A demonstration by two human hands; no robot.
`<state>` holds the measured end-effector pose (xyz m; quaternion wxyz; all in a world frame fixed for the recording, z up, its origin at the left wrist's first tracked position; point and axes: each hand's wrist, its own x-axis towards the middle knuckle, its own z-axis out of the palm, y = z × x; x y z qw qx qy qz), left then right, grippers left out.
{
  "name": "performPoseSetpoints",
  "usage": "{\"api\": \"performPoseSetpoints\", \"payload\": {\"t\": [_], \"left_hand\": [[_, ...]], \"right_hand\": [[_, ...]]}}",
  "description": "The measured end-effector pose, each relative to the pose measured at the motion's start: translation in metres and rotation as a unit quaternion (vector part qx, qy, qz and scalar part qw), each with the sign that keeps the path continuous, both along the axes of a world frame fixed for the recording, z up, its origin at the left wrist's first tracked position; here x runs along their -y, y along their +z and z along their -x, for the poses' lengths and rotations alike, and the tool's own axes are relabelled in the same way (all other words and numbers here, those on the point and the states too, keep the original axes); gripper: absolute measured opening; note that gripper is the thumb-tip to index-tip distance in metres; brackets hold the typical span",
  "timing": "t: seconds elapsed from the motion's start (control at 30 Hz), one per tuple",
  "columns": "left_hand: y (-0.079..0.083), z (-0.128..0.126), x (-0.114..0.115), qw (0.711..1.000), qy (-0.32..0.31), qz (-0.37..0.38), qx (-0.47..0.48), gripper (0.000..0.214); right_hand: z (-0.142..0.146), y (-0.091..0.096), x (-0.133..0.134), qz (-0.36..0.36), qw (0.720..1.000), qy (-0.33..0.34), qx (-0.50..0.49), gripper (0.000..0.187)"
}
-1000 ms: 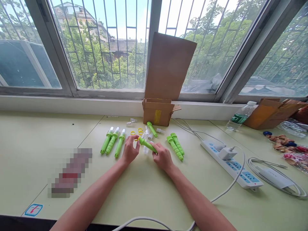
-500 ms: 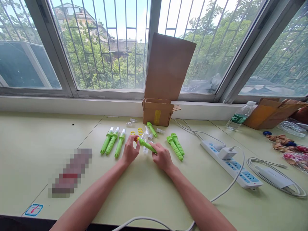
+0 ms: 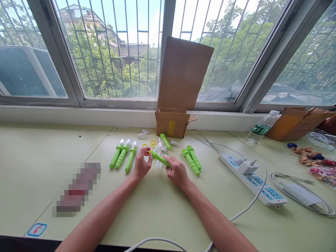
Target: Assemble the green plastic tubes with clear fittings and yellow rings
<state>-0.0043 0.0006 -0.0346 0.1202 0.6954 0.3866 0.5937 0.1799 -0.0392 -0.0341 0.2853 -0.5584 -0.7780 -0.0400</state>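
Between my hands is a green plastic tube (image 3: 161, 159), tilted down to the right. My right hand (image 3: 177, 172) grips its lower end. My left hand (image 3: 143, 165) pinches a yellow ring (image 3: 149, 152) at the tube's upper left end. Just behind lie clear plastic tubes (image 3: 159, 163), partly hidden by the green tube, and loose yellow rings (image 3: 153, 142). Left of my left hand are green tubes with clear tips (image 3: 130, 158). Two more green tubes (image 3: 191, 161) rest right of my right hand, and another (image 3: 165, 141) lies behind, near the box.
A small cardboard box (image 3: 168, 122) stands against the windowsill. To the right are a white power strip (image 3: 253, 182), a coiled cable with adapter (image 3: 301, 194) and a water bottle (image 3: 263, 126). A white cable (image 3: 252, 203) crosses the table near my right forearm. Clear caps (image 3: 143, 133) lie behind.
Both hands stay in nearly the same place on the green tube. The yellow ring at its end is shifted very slightly; the other things have not moved.
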Motion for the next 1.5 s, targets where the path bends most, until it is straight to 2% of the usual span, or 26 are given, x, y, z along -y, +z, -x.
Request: {"api": "performPoseSetpoints", "payload": {"t": [0.27,0.5,0.7,0.87,1.03,1.13,1.3,1.5], "left_hand": [[0.005,0.000,0.003,0.996,-0.062,0.058,0.014,0.024],[0.007,0.001,0.005,0.991,-0.088,0.095,0.023,0.027],[0.008,0.003,0.005,0.989,-0.087,0.117,0.030,0.023],[0.009,0.003,0.006,0.987,-0.091,0.125,0.039,0.024],[0.010,-0.003,0.012,0.987,-0.109,0.112,0.028,0.022],[0.012,-0.005,0.015,0.987,-0.114,0.105,0.030,0.020],[0.017,-0.007,0.019,0.984,-0.140,0.104,0.019,0.020],[0.019,-0.007,0.021,0.983,-0.160,0.087,0.005,0.016]], "right_hand": [[-0.007,-0.004,-0.004,-0.017,0.998,0.039,-0.036,0.050],[-0.011,-0.006,-0.005,-0.019,0.996,0.058,-0.064,0.048],[-0.007,-0.005,-0.003,-0.010,0.999,0.046,-0.025,0.045],[-0.004,-0.004,-0.002,-0.001,0.999,0.035,0.004,0.034],[-0.001,-0.003,0.000,0.013,0.999,0.032,0.040,0.029],[0.002,-0.002,0.003,0.010,0.998,0.031,0.047,0.035],[0.006,0.000,0.007,0.001,0.999,0.024,0.045,0.058],[0.006,0.002,0.007,-0.006,0.998,0.035,0.046,0.063]]}}
